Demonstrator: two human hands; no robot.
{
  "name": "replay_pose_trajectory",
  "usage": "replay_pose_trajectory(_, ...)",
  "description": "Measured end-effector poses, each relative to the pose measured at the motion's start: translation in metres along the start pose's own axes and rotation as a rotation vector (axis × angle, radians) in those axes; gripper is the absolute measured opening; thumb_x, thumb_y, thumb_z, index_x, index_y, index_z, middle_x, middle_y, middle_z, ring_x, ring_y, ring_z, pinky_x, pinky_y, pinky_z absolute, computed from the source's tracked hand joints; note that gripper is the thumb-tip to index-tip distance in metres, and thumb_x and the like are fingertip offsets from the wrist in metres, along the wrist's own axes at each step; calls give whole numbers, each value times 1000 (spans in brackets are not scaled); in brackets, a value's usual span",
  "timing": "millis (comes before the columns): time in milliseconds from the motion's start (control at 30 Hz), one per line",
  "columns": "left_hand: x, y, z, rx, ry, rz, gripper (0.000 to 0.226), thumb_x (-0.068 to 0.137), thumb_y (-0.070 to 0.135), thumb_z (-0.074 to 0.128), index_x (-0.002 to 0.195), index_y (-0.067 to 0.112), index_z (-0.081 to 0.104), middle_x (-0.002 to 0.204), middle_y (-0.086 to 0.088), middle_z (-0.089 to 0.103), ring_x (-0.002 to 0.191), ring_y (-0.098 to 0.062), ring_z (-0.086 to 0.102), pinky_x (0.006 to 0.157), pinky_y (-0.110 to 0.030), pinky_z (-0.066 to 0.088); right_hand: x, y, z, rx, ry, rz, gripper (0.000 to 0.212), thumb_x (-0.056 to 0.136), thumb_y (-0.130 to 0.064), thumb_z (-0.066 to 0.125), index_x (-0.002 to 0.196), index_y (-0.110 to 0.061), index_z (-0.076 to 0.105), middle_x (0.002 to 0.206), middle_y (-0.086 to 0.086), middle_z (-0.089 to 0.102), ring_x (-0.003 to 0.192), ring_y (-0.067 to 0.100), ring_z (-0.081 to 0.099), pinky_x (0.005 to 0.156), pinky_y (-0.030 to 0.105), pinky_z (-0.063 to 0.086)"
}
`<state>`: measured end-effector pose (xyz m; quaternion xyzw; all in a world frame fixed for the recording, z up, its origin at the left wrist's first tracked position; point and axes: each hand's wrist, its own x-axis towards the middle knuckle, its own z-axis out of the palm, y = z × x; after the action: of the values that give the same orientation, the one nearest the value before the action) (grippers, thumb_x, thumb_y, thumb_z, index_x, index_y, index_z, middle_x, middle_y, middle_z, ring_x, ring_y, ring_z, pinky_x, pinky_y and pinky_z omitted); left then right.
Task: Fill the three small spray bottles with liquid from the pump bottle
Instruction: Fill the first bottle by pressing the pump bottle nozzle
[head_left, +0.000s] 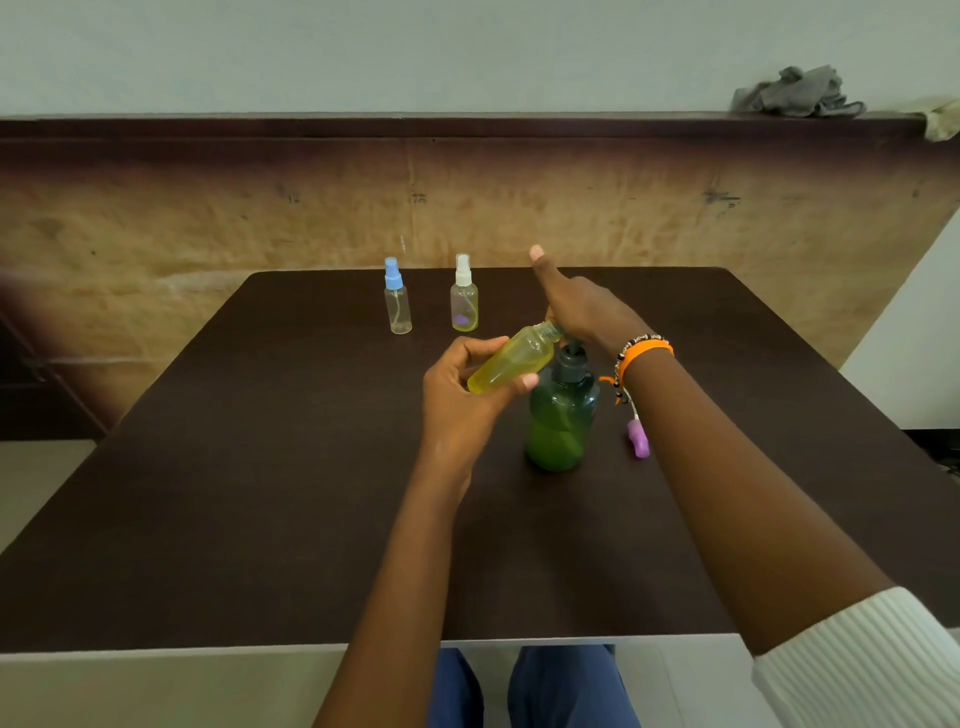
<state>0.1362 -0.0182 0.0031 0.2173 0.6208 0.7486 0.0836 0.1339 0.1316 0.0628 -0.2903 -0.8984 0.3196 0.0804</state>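
Head view, item one?
— Left hand (460, 400) grips uncapped spray bottle (511, 364), tilted, neck at pump bottle (561, 415) spout, table (260, 493) centre. Right hand (576, 306) presses pump, fingers straight.

Step and next?
— Filling, seemingly near full; next likely needs purple cap (638, 439) refitted.

Looks like a plain, sparsely furnished room, perhaps an office or classroom: dark brown laminate table (260, 467), worn tan wooden wall panel (208, 218) topped by a dark ledge (363, 122) holding a crumpled grey cloth (797, 93), pale painted wall (363, 52).
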Motion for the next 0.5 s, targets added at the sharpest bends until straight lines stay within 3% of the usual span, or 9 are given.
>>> replay_pose_trajectory(233, -2, -5, -1, -11, 4, -14, 34, 69, 0, 79, 93, 19, 64, 96, 5, 70, 84, 0, 65, 72, -18, 53, -1, 5, 7, 62, 7, 8, 69, 78, -82, 9, 60, -21, 38, 81, 7, 50, 80, 26, 48, 83, 42, 44)
replay_pose_trajectory(367, -1, -2, -1, -7, 4, -12, 33, 69, 0, 79, 93, 19, 64, 99, 3, 70, 84, 0, 65, 72, -18, 53, -2, 0, 2, -29, 13, -3, 75, 81, -79, 7, 71, -18, 48, 93, 10, 57, 88, 28, 54, 87, 43, 44)
replay_pose_trajectory(500, 0, -1, 0, -8, 4, -3, 34, 69, 0, 78, 95, 16, 63, 100, 2, 70, 85, -1, 65, 75, -19, 54, -2, -2, 0, -27, 18, -1, 75, 82, -78, 7, 72, -17, 49, 93, 11, 58, 89, 29, 55, 89, 44, 44)
